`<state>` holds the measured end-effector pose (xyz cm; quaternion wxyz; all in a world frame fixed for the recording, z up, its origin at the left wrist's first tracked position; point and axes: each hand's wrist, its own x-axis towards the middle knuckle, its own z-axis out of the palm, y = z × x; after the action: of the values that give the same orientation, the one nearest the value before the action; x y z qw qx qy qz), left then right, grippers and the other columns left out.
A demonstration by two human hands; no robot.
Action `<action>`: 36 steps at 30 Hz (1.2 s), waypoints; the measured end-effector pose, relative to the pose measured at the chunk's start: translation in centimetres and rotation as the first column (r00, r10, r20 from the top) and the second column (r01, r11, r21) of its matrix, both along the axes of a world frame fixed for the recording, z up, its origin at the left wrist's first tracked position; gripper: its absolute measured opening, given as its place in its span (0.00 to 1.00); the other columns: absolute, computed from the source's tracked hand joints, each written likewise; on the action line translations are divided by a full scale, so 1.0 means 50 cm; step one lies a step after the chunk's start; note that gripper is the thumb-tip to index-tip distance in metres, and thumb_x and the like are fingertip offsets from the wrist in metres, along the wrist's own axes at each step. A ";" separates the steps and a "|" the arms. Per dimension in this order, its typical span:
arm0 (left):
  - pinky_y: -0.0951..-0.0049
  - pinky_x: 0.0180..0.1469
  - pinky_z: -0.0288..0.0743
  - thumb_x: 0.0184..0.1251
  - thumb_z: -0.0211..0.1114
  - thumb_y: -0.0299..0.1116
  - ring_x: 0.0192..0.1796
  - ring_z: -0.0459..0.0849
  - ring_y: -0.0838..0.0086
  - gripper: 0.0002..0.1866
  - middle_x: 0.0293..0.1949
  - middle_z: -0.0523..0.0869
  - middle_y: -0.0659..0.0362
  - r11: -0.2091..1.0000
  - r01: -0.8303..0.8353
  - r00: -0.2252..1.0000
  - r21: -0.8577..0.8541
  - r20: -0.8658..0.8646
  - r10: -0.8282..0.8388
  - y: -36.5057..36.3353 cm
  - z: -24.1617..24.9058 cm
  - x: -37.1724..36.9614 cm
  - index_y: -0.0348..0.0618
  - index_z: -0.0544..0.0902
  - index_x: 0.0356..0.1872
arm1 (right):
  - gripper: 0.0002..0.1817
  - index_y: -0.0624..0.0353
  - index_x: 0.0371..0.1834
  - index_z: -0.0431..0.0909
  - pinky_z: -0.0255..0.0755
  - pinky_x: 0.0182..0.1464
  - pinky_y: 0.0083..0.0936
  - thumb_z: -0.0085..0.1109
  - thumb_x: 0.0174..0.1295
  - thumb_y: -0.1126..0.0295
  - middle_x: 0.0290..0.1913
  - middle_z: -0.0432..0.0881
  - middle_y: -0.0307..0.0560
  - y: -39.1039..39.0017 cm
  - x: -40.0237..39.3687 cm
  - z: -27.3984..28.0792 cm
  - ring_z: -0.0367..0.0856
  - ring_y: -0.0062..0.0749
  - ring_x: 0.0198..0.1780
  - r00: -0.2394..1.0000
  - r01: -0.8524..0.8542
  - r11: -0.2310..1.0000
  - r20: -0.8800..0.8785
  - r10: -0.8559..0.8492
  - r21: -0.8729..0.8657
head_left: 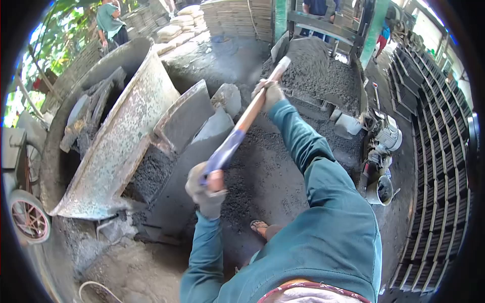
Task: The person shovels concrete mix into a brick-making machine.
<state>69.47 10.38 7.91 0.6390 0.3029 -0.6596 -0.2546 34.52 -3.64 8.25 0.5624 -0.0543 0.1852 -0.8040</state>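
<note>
A long-handled tool (246, 118) runs diagonally across the middle, its wooden shaft partly wrapped in blue. My left hand (206, 191), in a grey glove, is wrapped round the lower end of the handle. Further up, my right hand (269, 93), also gloved, grips the shaft near its pale upper part. The tool's far end lies by a heap of dark grey mix (321, 70) in a metal hopper; a blade cannot be made out. More dark mix (151, 171) lies under the chute of the large drum at the left.
A large rusty drum (118, 131) stands at the left, beside a spoked wheel (30, 216). A motor (388, 132) and a bucket (380, 191) are at the right, before racks of dark blocks (439, 151). People (112, 25) stand in the background.
</note>
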 end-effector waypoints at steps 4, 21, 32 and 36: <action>0.60 0.34 0.75 0.56 0.76 0.44 0.29 0.79 0.63 0.17 0.24 0.77 0.59 0.797 0.321 0.887 -0.512 0.458 -0.063 0.017 0.109 -0.128 0.48 0.76 0.27 | 0.06 0.53 0.39 0.71 0.80 0.35 0.38 0.52 0.59 0.71 0.27 0.76 0.36 0.087 -0.175 -0.008 0.78 0.33 0.27 0.986 -0.008 0.999 -0.164 -0.001 -0.051; 0.73 0.36 0.76 0.60 0.75 0.34 0.32 0.82 0.80 0.14 0.29 0.86 0.63 0.654 0.242 0.955 0.717 -0.294 -0.031 0.643 -0.166 0.549 0.35 0.86 0.40 | 0.15 0.46 0.37 0.75 0.79 0.49 0.39 0.74 0.54 0.61 0.34 0.81 0.34 0.577 0.572 -0.242 0.83 0.34 0.38 0.887 -0.461 0.884 0.020 0.461 0.080; 0.73 0.34 0.72 0.65 0.71 0.35 0.31 0.77 0.78 0.15 0.29 0.79 0.61 0.703 0.067 0.990 0.708 0.042 -0.137 0.708 0.061 0.449 0.35 0.82 0.45 | 0.06 0.49 0.36 0.72 0.76 0.38 0.41 0.58 0.67 0.64 0.29 0.75 0.43 0.660 0.770 -0.455 0.75 0.40 0.30 0.680 -0.639 0.439 0.197 0.706 0.632; 0.73 0.33 0.73 0.66 0.70 0.35 0.30 0.76 0.79 0.14 0.29 0.78 0.60 0.795 -0.001 0.975 0.606 0.177 -0.133 0.636 0.017 0.371 0.36 0.80 0.46 | 0.04 0.50 0.38 0.74 0.77 0.45 0.37 0.58 0.68 0.65 0.36 0.80 0.40 0.647 0.758 -0.515 0.80 0.38 0.35 0.501 -0.738 0.374 0.084 0.861 0.561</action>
<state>88.01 42.17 8.77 0.4266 0.4923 -0.6182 -0.4398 72.44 28.70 -17.50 0.8477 -0.0699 0.4098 -0.3295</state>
